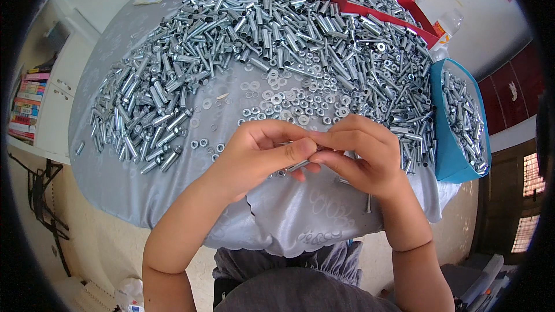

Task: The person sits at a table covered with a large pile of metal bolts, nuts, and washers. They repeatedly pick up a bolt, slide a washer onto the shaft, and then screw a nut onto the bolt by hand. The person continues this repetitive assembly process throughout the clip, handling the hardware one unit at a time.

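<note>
Both my hands meet above the near part of the cloth-covered table. My left hand (269, 150) is closed on a silvery metal anchor bolt (298, 166), its lower end showing under the fingers. The fingertips of my right hand (361, 153) pinch at the other end of the same piece; what they grip there is mostly hidden. Just beyond the hands lie loose nuts (303, 119) and flat washers (272, 95). A single long bolt (368, 203) lies beside my right wrist, near the table's front edge.
A wide heap of metal sleeves and bolts (248, 29) covers the far table. Finished-looking anchors (156, 121) lie at left. A red box (425, 29) and a blue fabric bin (454, 164), both with metal parts, stand at right. The grey tablecloth (110, 185) hangs over the edge.
</note>
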`<move>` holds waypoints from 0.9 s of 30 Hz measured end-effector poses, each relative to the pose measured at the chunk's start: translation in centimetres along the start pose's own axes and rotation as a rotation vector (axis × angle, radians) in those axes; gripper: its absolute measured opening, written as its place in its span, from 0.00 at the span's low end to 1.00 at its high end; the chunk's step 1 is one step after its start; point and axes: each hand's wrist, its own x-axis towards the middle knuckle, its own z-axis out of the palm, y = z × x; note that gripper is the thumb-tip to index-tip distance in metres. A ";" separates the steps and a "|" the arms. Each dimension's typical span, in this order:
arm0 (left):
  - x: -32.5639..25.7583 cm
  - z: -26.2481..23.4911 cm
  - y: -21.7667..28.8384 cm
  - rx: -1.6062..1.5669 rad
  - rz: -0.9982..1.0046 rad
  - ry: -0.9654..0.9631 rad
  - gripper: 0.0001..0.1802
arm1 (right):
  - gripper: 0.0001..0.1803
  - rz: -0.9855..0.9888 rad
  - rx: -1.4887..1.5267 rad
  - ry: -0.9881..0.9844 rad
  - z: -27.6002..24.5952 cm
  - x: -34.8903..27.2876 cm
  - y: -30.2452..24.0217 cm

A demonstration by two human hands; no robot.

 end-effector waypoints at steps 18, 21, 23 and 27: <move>0.5 0.1 -0.5 -0.145 -0.056 -0.135 0.15 | 0.12 -0.098 -0.072 0.063 0.2 0.0 0.3; 0.5 0.1 -0.5 -0.209 -0.078 -0.135 0.13 | 0.12 -0.092 -0.096 0.065 0.3 0.0 0.1; 0.4 -0.3 -0.4 -0.229 -0.127 -0.159 0.13 | 0.12 -0.088 -0.094 0.065 0.4 0.1 0.0; 0.5 -0.1 -0.2 -0.189 -0.155 -0.152 0.12 | 0.12 -0.065 -0.090 0.072 0.5 0.0 -0.3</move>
